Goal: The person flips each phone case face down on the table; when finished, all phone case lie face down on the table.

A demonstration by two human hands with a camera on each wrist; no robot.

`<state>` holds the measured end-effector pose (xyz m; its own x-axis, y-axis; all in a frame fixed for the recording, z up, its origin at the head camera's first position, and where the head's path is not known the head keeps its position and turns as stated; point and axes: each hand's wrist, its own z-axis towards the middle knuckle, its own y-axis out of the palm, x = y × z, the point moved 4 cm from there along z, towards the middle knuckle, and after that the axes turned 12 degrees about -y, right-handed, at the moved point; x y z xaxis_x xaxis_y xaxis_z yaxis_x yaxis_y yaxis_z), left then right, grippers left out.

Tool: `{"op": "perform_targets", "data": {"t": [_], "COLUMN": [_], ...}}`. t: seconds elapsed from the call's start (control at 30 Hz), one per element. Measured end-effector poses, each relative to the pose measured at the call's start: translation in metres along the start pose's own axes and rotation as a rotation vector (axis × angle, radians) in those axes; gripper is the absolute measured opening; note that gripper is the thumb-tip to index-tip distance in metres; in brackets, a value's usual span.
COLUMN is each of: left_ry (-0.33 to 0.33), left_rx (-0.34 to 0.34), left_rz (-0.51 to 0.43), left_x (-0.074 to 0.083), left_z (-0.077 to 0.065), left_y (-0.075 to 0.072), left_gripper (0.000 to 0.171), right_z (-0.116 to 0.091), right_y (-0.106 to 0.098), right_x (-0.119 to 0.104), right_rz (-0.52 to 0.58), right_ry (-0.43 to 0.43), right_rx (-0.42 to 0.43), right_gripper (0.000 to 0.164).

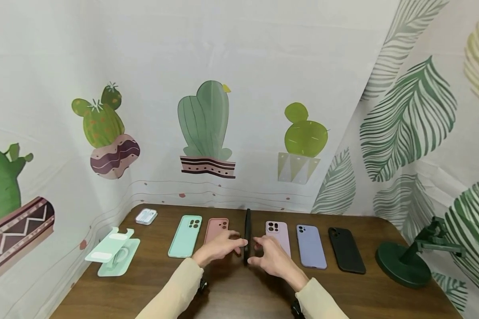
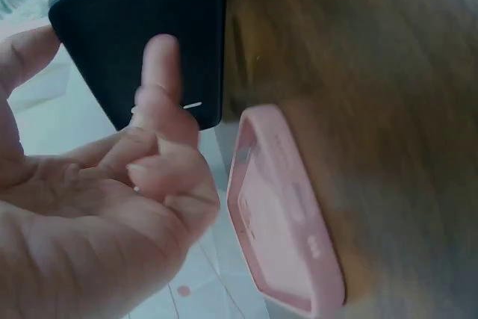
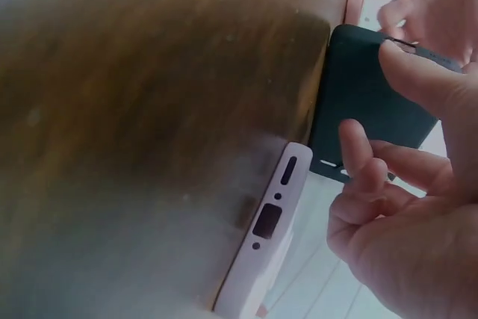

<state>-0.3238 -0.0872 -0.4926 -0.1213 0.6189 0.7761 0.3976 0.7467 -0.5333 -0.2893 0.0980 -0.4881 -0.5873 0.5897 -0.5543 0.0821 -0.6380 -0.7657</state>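
Five cases (image 1: pixel 184 237) already lie flat on the bench (image 1: pixel 239 297), but the black slab (image 1: pixel 248 226) at 12 o'clock's on edge between left hand (image 1: pixel 220 245) and right hand (image 1: pixel 274 258), grip kinda loose, so seemingly not settled yet.

Brown table (image 1: pixel 239 303) before white hangings (image 1: pixel 263 48) with printed cacti (image 1: pixel 207 124) and leaves (image 1: pixel 411 119)

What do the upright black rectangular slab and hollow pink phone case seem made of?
Upright black rectangular slab: perhaps matte plastic or silicone; its broad face looks dull and smooth.
Hollow pink phone case: likely moulded silicone or plastic, fairly matte; rounded wall without glare.
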Motion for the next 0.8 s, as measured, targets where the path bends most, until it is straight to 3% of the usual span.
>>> {"op": "perform_targets", "data": {"t": [0.07, 0.17, 0.33, 0.43, 0.6, 0.73, 0.8], "left_ry": [0.019, 0.066, 0.12, 0.123, 0.138, 0.141, 0.124], "left_rx": [-0.008, -0.023, -0.051, -0.054, -0.03, 0.016, 0.039], "left_rz": [-0.066, -0.121, -0.155, -0.156, -0.044, 0.112, 0.152], "left_x": [0.0, -0.001, -0.006, -0.008, -0.007, -0.006, -0.005], "left_z": [0.0, 0.0, -0.001, -0.002, -0.004, -0.006, -0.008], "left_y": [-0.004, -0.009, -0.015, -0.016, -0.017, -0.012, -0.009], "left_gripper": [0.078, 0.08, 0.075, 0.076, 0.084, 0.099, 0.09], "right_z": [0.001, 0.003, 0.007, 0.01, 0.013, 0.012, 0.012], "right_y": [0.003, 0.007, 0.015, 0.028, 0.041, 0.034, 0.036], "right_x": [0.003, 0.006, 0.013, 0.032, 0.055, 0.041, 0.043], "right_rz": [0.01, 0.005, -0.012, -0.037, -0.068, -0.055, -0.072], "right_ry": [0.021, 0.052, 0.053, 0.021, 0.01, 0.036, 0.056], "right_rx": [-0.037, -0.091, -0.133, -0.137, -0.13, -0.121, -0.111], "right_gripper": [0.065, 0.064, 0.066, 0.069, 0.072, 0.067, 0.066]}}
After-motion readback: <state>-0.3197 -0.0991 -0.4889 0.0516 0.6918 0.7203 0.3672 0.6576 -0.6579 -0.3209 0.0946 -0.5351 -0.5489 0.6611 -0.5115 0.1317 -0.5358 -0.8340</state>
